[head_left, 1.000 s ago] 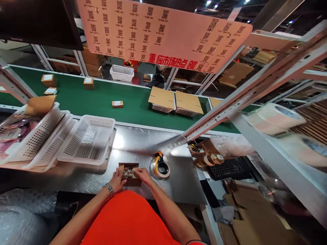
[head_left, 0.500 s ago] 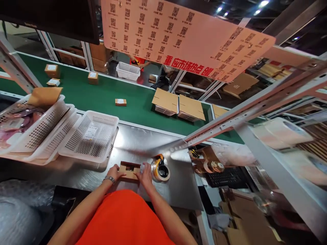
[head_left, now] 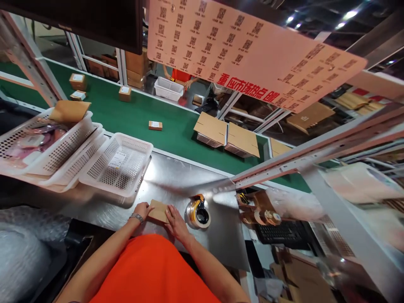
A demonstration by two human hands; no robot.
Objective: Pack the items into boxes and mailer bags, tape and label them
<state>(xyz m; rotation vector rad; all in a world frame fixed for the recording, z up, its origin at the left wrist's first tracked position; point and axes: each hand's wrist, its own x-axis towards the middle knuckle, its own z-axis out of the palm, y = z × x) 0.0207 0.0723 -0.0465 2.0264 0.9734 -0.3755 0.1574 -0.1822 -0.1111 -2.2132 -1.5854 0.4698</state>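
A small brown cardboard box (head_left: pixel 158 211) sits on the metal table in front of me, its top flaps folded down flat. My left hand (head_left: pixel 143 210) grips the box's left end, fingers curled against the edge. Across the right end lies my right hand (head_left: pixel 175 221), its fingers resting on the lid and side. Just right of that hand stands a tape dispenser (head_left: pixel 199 212) with a roll of tape, touching neither hand. The contents of the box are hidden under the lid.
A white perforated basket (head_left: pixel 118 164) stands at the table's left, beside stacked baskets (head_left: pixel 67 162) holding packaged goods. Behind runs a green conveyor (head_left: pixel 126 115) carrying several small boxes. A metal post (head_left: pixel 284 164) slants along the right, near a keyboard (head_left: pixel 280 233). A co-worker stands beyond the conveyor.
The box's open flaps have been closed, covering the gap that showed its inside. My right hand has shifted onto the lid. The whole view has swung slightly left.
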